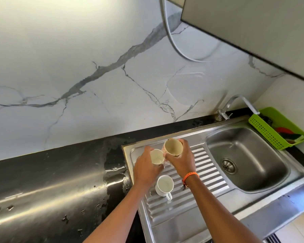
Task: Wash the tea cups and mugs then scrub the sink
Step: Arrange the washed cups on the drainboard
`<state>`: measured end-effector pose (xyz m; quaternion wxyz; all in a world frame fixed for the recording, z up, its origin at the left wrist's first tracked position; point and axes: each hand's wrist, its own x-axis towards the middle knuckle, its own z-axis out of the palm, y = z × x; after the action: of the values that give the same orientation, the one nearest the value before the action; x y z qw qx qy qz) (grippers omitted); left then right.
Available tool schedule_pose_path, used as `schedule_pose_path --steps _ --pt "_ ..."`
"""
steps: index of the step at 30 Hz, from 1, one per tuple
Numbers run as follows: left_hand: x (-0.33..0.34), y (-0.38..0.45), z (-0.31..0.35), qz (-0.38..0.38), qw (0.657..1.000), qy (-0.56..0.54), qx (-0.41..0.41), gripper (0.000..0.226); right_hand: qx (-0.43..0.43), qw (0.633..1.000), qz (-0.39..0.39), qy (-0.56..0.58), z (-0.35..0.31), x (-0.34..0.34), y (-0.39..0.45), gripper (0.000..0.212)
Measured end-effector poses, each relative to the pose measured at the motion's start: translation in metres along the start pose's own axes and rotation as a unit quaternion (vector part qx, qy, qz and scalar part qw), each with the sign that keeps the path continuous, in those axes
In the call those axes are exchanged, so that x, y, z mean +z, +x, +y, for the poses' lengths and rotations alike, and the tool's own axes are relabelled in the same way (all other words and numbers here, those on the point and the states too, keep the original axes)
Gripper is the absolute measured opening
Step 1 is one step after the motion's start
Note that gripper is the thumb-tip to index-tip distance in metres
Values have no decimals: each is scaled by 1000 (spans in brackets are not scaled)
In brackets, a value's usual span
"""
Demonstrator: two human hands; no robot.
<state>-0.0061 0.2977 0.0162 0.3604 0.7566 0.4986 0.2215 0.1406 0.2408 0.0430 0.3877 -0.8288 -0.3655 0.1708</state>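
Over the ribbed steel drainboard (207, 172), my left hand (146, 170) grips a small cream cup (156, 156) and my right hand (182, 159) grips a larger cream mug (173, 147), tilted with its mouth toward me. The two cups touch side by side. A white mug (164, 185) with a handle stands upright on the drainboard just below my hands. The steel sink basin (263, 172) with its drain lies to the right, and nothing is in it. An orange bracelet is on my right wrist.
A chrome tap (235, 104) stands behind the basin. A green plastic basket (267, 130) with scrub sponges sits at the far right. Wet black countertop (51, 181) stretches to the left. A marble wall is behind, and a grey cabinet hangs at upper right.
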Motion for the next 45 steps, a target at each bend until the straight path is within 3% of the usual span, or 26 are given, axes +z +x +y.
schedule_pose_path --steps 5,11,17,25,30,35,45 --pt "-93 -34 23 42 995 -18 84 75 -90 993 4 70 -72 -42 -39 76" --pt "-219 -107 53 85 986 20 145 81 -224 973 -5 63 -172 -86 -113 86" --pt "-326 -165 104 158 958 94 221 74 -326 941 38 88 -264 -128 -173 83" --pt "-436 -205 182 239 917 103 303 75 -430 880 102 175 -375 -187 -215 81" --pt "-512 -175 228 235 907 77 342 76 -451 867 148 148 -450 -210 -190 80" --pt "-549 -112 254 178 936 53 298 60 -405 904 113 76 -501 -205 -129 78" --pt "-547 -32 239 105 962 -27 252 69 -342 938 39 31 -510 -191 -67 70"
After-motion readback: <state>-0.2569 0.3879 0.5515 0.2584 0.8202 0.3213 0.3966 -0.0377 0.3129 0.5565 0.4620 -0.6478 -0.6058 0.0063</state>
